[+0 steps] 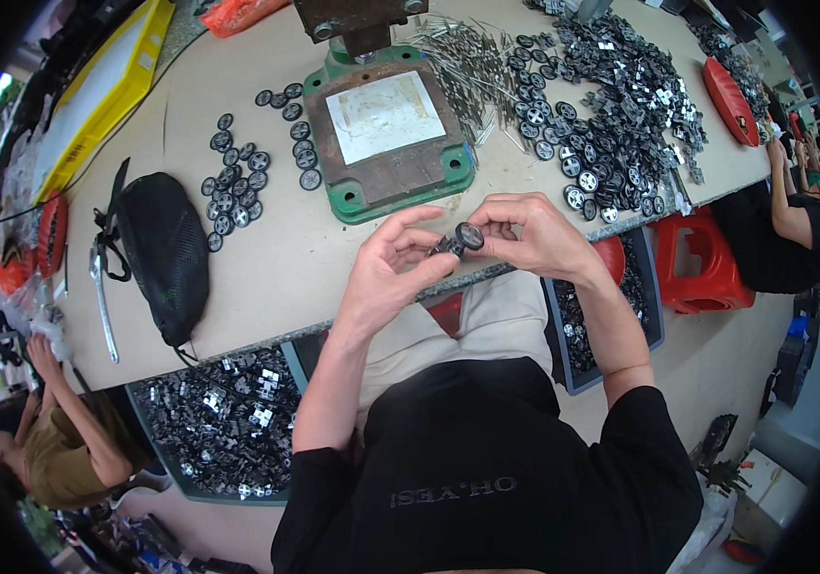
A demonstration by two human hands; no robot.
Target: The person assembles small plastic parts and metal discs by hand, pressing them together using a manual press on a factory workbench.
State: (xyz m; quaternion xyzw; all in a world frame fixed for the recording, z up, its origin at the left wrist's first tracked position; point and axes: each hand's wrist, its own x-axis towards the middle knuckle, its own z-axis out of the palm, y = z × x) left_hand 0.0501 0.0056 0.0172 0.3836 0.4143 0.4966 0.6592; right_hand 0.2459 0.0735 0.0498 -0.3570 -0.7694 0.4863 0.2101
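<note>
In front of the press, above the table's near edge, my two hands meet. My left hand [391,270] pinches a small black plastic part [441,249] between thumb and fingers. Between the thumb and fingertips of my right hand [536,234] is a small black toy wheel [470,236] with a grey hub, held against that part. Whether the two are joined I cannot tell. The green press base [371,203] stands just beyond my hands, with a white plate [386,113] on top.
Loose wheels [235,191] lie left of the press. Metal pins [462,67] and a heap of black parts [620,86] spread to its right. A black mesh pouch [163,249] and a wrench [102,297] lie leftward. Parts bins [209,497] stand below; co-workers sit at both sides.
</note>
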